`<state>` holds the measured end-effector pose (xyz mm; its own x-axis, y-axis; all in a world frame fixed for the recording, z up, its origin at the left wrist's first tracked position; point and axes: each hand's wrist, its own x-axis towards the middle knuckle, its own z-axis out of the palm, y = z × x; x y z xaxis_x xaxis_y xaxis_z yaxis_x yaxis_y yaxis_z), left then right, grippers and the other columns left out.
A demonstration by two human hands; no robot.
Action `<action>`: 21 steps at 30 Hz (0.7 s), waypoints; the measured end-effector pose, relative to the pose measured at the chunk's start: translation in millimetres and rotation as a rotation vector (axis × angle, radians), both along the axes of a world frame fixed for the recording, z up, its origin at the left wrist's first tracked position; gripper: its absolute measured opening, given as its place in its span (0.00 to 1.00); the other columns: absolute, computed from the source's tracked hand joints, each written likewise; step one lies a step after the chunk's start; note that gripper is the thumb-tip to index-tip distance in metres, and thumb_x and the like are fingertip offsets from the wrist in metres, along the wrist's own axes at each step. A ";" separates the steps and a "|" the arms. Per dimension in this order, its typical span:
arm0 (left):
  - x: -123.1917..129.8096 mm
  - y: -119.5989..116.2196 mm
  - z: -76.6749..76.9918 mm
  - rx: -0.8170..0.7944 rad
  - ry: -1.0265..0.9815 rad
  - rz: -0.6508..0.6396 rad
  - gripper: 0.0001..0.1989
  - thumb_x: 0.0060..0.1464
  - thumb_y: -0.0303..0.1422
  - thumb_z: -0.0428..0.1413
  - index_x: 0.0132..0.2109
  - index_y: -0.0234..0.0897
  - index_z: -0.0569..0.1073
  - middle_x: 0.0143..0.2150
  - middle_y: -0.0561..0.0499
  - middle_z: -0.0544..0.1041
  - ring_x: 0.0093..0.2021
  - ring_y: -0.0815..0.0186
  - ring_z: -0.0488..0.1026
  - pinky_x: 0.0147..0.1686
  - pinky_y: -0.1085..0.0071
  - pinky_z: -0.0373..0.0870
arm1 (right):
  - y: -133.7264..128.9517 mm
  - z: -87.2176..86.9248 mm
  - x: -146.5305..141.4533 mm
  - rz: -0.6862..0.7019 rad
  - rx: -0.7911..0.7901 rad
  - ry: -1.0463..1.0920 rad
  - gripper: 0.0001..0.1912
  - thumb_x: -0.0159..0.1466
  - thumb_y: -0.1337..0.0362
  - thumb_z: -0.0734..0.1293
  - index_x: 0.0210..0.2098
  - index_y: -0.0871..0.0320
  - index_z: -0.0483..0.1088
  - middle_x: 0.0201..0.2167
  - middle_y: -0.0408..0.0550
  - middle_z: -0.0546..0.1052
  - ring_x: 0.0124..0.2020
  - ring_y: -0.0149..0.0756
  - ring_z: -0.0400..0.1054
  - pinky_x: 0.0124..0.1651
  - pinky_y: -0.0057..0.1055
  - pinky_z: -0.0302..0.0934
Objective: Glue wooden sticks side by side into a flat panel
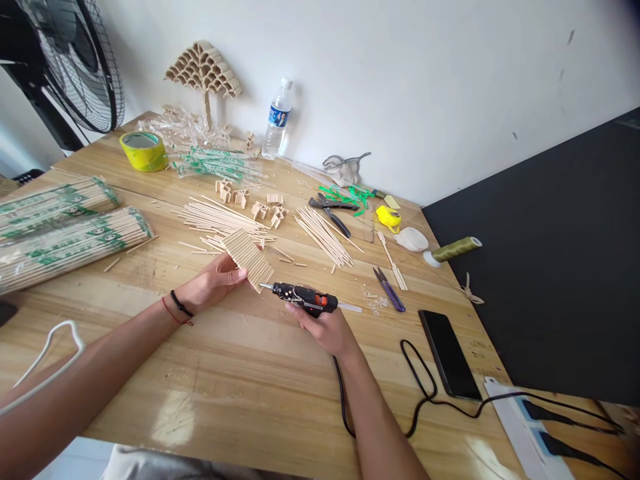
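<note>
My left hand (223, 279) pinches a small panel of wooden sticks (249, 259), laid side by side, between thumb and fingers; the fingers under it are mostly hidden. Wrapped in my right hand (320, 325) is a black hot glue gun (305, 298), a clear glue stick (350, 307) poking out of its back. The gun's nozzle meets or nearly meets the panel's lower right corner; I cannot tell which. Behind the panel lies a spread of loose wooden sticks (225, 219). Several small stick pieces (260, 211) stand farther back.
Bagged sticks (75, 237) lie at left, near yellow tape (143, 151). A stick-built tree (204, 73) and water bottle (277, 120) stand by the wall. Pliers (336, 212), purple snips (389, 290), a phone (450, 353) and a power strip (525, 427) are at right. The gun's black cord (420, 407) loops there.
</note>
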<state>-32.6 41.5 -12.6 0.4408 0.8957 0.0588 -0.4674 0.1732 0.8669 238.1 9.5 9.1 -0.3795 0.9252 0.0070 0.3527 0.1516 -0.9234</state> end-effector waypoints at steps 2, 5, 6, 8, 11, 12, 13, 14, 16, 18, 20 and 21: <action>0.6 0.3 -0.3 -0.001 -0.002 -0.007 0.30 0.60 0.43 0.70 0.64 0.38 0.76 0.54 0.42 0.83 0.55 0.51 0.77 0.48 0.62 0.72 | 0.4 -3.5 2.6 0.027 -0.023 0.014 0.15 0.69 0.50 0.70 0.33 0.53 0.74 0.19 0.38 0.67 0.24 0.36 0.64 0.32 0.33 0.61; 1.3 0.7 -0.9 0.001 -0.007 -0.011 0.29 0.59 0.44 0.70 0.63 0.38 0.76 0.54 0.41 0.83 0.55 0.50 0.78 0.48 0.60 0.74 | 1.2 -10.1 5.2 0.039 -0.041 0.030 0.18 0.69 0.47 0.70 0.33 0.54 0.75 0.19 0.39 0.67 0.24 0.36 0.63 0.30 0.33 0.60; 1.4 0.8 -1.0 0.002 -0.009 -0.010 0.29 0.59 0.44 0.70 0.63 0.38 0.76 0.54 0.41 0.83 0.55 0.49 0.79 0.48 0.60 0.74 | 1.4 -11.9 5.5 0.038 -0.043 0.034 0.18 0.69 0.46 0.70 0.35 0.54 0.76 0.19 0.39 0.67 0.24 0.37 0.64 0.30 0.33 0.60; 1.2 0.8 -0.9 0.006 -0.011 -0.007 0.29 0.59 0.44 0.70 0.63 0.38 0.76 0.53 0.41 0.83 0.54 0.50 0.79 0.48 0.60 0.74 | 1.4 -14.0 5.3 0.044 -0.047 0.039 0.19 0.69 0.45 0.70 0.38 0.55 0.78 0.19 0.39 0.68 0.25 0.38 0.64 0.30 0.33 0.60; 0.7 0.7 -0.4 0.011 -0.010 -0.006 0.28 0.60 0.43 0.70 0.63 0.38 0.76 0.52 0.41 0.83 0.53 0.50 0.80 0.48 0.60 0.74 | 1.2 -13.9 4.2 0.067 -0.060 0.046 0.19 0.69 0.44 0.70 0.40 0.54 0.79 0.20 0.40 0.68 0.25 0.38 0.65 0.30 0.33 0.61; 0.6 0.7 -0.4 0.013 -0.009 -0.007 0.28 0.60 0.43 0.70 0.62 0.38 0.77 0.52 0.41 0.83 0.53 0.50 0.80 0.48 0.60 0.75 | 1.1 -13.5 3.7 0.071 -0.063 0.047 0.19 0.69 0.44 0.70 0.40 0.54 0.79 0.20 0.40 0.68 0.25 0.38 0.64 0.30 0.33 0.60; 0.6 0.6 -0.4 0.014 -0.008 -0.006 0.27 0.60 0.43 0.70 0.62 0.37 0.77 0.52 0.41 0.83 0.53 0.50 0.80 0.48 0.60 0.75 | 1.1 -13.0 3.2 0.073 -0.064 0.049 0.19 0.69 0.44 0.70 0.39 0.54 0.79 0.20 0.40 0.68 0.24 0.38 0.64 0.30 0.33 0.60; 0.6 0.6 -0.5 0.016 -0.007 -0.004 0.27 0.60 0.43 0.70 0.61 0.37 0.77 0.53 0.41 0.83 0.53 0.51 0.80 0.48 0.61 0.75 | 1.1 -12.6 2.7 0.073 -0.064 0.051 0.19 0.69 0.44 0.70 0.38 0.54 0.79 0.20 0.40 0.68 0.24 0.37 0.63 0.30 0.33 0.60; 0.6 0.7 -0.8 0.018 -0.005 0.000 0.26 0.59 0.43 0.70 0.61 0.37 0.78 0.53 0.41 0.83 0.53 0.51 0.80 0.47 0.62 0.75 | 1.0 -11.8 1.7 0.066 -0.066 0.056 0.20 0.69 0.44 0.70 0.37 0.55 0.78 0.20 0.40 0.67 0.25 0.37 0.63 0.30 0.33 0.60; 0.6 0.8 -0.9 0.018 -0.003 0.002 0.26 0.59 0.43 0.70 0.60 0.38 0.78 0.53 0.42 0.83 0.53 0.51 0.80 0.47 0.62 0.75 | 0.6 -10.9 0.8 0.055 -0.072 0.061 0.19 0.69 0.44 0.70 0.36 0.55 0.76 0.20 0.39 0.67 0.25 0.36 0.63 0.30 0.33 0.60; 0.6 0.8 -0.5 0.018 0.000 0.003 0.26 0.59 0.43 0.70 0.60 0.38 0.78 0.52 0.42 0.83 0.53 0.51 0.80 0.47 0.62 0.75 | -0.1 -9.7 0.4 0.045 -0.085 0.064 0.19 0.69 0.45 0.71 0.35 0.55 0.74 0.21 0.39 0.68 0.24 0.35 0.62 0.30 0.32 0.59; 0.6 0.7 -0.1 0.018 0.002 0.002 0.26 0.59 0.43 0.70 0.60 0.38 0.78 0.52 0.42 0.83 0.53 0.51 0.80 0.47 0.62 0.75 | -0.5 -9.1 0.4 0.043 -0.093 0.064 0.19 0.69 0.46 0.70 0.34 0.55 0.73 0.21 0.39 0.68 0.24 0.35 0.62 0.30 0.32 0.59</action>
